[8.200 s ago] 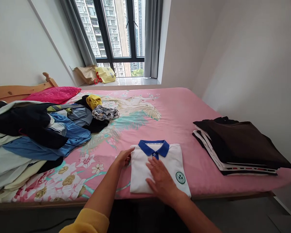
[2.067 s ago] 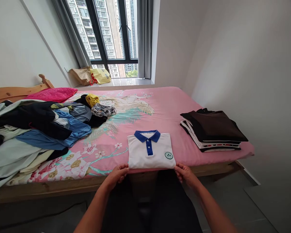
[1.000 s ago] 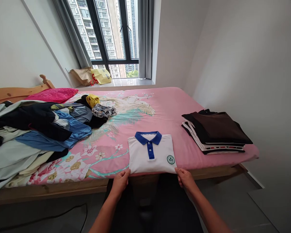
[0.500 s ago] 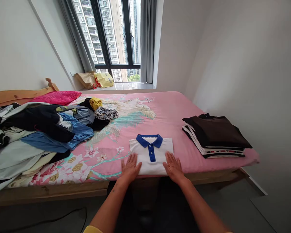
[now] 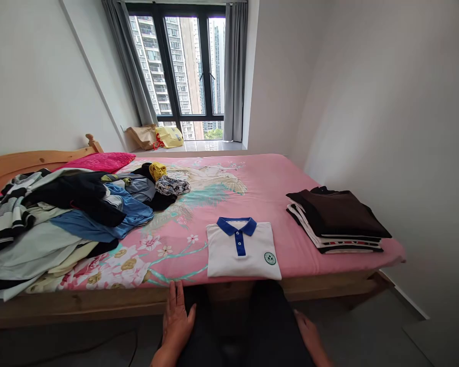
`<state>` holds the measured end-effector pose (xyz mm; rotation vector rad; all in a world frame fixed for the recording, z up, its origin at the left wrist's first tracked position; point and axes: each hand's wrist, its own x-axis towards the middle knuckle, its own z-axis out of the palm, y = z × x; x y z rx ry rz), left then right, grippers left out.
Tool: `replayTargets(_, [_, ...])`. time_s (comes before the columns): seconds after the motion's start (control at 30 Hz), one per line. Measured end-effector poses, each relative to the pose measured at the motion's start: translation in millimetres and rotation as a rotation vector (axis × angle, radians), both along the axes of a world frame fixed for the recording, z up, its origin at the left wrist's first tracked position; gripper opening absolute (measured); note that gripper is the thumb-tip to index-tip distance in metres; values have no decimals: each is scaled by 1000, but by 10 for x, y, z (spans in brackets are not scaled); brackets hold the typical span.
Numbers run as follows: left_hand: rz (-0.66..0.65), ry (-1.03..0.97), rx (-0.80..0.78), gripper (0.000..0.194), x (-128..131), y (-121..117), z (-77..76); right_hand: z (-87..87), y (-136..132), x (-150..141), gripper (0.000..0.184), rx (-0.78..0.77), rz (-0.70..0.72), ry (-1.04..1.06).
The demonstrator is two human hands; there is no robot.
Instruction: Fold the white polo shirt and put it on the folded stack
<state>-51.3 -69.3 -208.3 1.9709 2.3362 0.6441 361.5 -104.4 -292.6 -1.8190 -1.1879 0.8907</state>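
A white polo shirt (image 5: 224, 257) with a blue collar and a round green badge lies neatly folded, collar up, at the bed's front edge. Both my hands are off it. My left hand (image 5: 177, 318) is low in front of the bed, by my left leg, fingers stretched out, fingertips near the wooden bed frame. Beside my right thigh is my right hand (image 5: 308, 330), with nothing seen in it; its fingers look extended, though part of the hand is hidden.
Loose clothes form a large heap (image 5: 72, 219) on the bed's left, before a magenta pillow (image 5: 101, 162). At right stands a stack of folded clothes (image 5: 340, 216), dark brown on top. Bags (image 5: 170, 136) sit on the windowsill. A cable (image 5: 99, 344) lies on the floor.
Both hands have left the polo shirt and dropped back toward my legs, uncovering its badge. The shirt stays at the bed's edge. My view has shifted slightly.
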Motion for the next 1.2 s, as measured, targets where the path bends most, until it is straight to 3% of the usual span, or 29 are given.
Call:
replayTargets(0.17, [-35,-114,-17,65,68,-104,126,269,-64,-38,43,28,-48,-109])
replayTargets(0.33, [-46,-350,196,43,76,5,219,716,-194,-340,32,387,22,-270])
replayTargets(0.43, [-107,-631,189,38,188,277,505,1168,-150,-731,24,588,226,-334])
replayTargets(0.5, [-65,-828,64,37,304,565,733,1510,-7,-1036,25,675,388,-377])
replayTargets(0.57, [-34,-902,-38,35,417,899,906,1798,201,-1345,30,706,516,-421])
replayTargets(0.63, [4,-948,-152,31,496,1223,1002,1964,417,-1631,36,693,614,-470])
replayTargets(0.7, [49,-986,-259,28,530,1497,1051,1992,595,-1868,45,645,669,-514])
replayTargets(0.77, [89,-1008,-332,27,530,1715,1086,1915,718,-2037,55,567,695,-541])
replayTargets(0.93, [123,-1007,-390,29,530,2138,1123,1659,827,-2164,61,377,806,-538])
replayTargets(1.07, [156,-927,-354,28,555,2428,1024,1581,854,-2138,59,346,850,-491])
replayTargets(1.2, [200,-782,-193,8,485,2605,918,1513,868,-2154,61,372,843,-439])
